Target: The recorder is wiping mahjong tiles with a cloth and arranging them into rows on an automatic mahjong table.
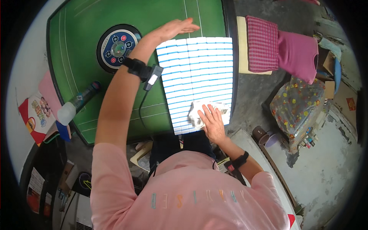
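A large block of white mahjong tiles with blue backs lies in close rows on the green felt mahjong table. My right hand rests with spread fingers on a crumpled white cloth, which lies on the tiles near the table's front edge. My left hand is stretched past the far edge of the block, fingers extended and holding nothing visible. Whether it touches the felt or the tiles I cannot tell. Each forearm wears a black strap; a small device with a cable sits by the left one.
The round control panel is set in the table, left of my forearm. A clear bottle or tube lies across the table's left edge. Right of the table stand a seat with pink cloths and a flower-patterned plastic cover.
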The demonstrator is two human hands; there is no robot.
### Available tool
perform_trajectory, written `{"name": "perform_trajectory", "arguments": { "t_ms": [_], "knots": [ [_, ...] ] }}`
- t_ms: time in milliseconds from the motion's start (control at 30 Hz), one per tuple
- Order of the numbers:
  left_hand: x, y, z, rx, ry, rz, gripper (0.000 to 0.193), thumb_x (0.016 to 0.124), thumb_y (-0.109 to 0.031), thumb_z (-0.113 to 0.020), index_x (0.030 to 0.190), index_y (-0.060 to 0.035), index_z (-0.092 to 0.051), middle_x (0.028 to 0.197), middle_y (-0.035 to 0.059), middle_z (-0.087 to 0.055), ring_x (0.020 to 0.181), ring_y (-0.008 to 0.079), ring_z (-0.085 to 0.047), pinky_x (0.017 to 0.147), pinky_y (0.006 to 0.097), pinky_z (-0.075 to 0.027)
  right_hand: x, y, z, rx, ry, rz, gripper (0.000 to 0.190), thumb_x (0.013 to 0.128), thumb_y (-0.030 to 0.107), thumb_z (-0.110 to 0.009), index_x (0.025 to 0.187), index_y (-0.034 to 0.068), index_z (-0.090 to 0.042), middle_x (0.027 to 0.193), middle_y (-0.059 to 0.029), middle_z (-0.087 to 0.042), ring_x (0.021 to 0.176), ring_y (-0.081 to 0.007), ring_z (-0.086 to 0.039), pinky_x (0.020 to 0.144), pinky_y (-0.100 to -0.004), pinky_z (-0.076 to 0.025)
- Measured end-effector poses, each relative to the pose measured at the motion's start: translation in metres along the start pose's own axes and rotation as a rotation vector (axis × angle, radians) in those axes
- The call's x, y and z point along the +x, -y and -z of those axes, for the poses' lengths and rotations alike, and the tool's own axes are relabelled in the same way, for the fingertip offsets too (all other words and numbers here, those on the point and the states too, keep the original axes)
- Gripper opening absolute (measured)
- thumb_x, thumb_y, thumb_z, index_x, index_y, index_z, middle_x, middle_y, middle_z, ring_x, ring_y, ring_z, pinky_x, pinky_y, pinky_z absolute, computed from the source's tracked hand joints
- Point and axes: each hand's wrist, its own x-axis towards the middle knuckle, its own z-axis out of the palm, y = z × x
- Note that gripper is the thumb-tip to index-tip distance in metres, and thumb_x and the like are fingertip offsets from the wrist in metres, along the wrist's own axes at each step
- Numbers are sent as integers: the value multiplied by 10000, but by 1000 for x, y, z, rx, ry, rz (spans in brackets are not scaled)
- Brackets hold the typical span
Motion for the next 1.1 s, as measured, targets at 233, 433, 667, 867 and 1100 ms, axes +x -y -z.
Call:
{"name": "perform_trajectory", "arguments": {
  "t_ms": [233, 433, 667, 867, 1100],
  "knots": [
    [-8, -3, -4, 200, 2, 136, 709, 1034, -647, -251, 1365, -156, -641, 1404, 86, -611, 1335, 264, -536, 1181, 389, -346, 217, -2, 54, -97, -436, 134, 634, 834, 163, -708, 1424, 72, -494, 1527, -150, -434, 1427, -362, -365, 1173, -530, -279],
    [-14, 11, 0, 29, 17, 159, 683, 1049, -611, -274, 1364, -126, -638, 1401, 92, -612, 1333, 249, -540, 1166, 358, -364, 70, 18, 2, -26, 2, 120, 696, 837, 167, -651, 1497, 95, -443, 1605, -132, -346, 1483, -355, -307, 1198, -549, -251],
    [-5, 6, 1, -4, 43, 112, 682, 1050, -600, -285, 1356, -105, -641, 1375, 111, -628, 1296, 240, -573, 1146, 354, -395, 173, 12, 41, -134, -259, 151, 706, 811, 167, -697, 1473, 104, -458, 1560, -128, -402, 1447, -348, -347, 1186, -535, -262],
    [-8, 9, 1, -52, 38, 104, 665, 1050, -582, -289, 1354, -109, -643, 1375, 117, -628, 1312, 249, -562, 1153, 351, -388, 124, 24, 13, -152, -58, 182, 703, 827, 183, -655, 1497, 117, -451, 1602, -107, -354, 1481, -343, -307, 1195, -553, -258],
    [-5, 12, -3, -46, 21, 89, 671, 1051, -578, -306, 1333, -77, -652, 1339, 142, -648, 1295, 271, -582, 1135, 369, -415, 125, 34, 21, -89, -94, 169, 718, 805, 164, -704, 1480, 123, -463, 1597, -89, -364, 1469, -342, -320, 1184, -547, -275]
  ]
}}
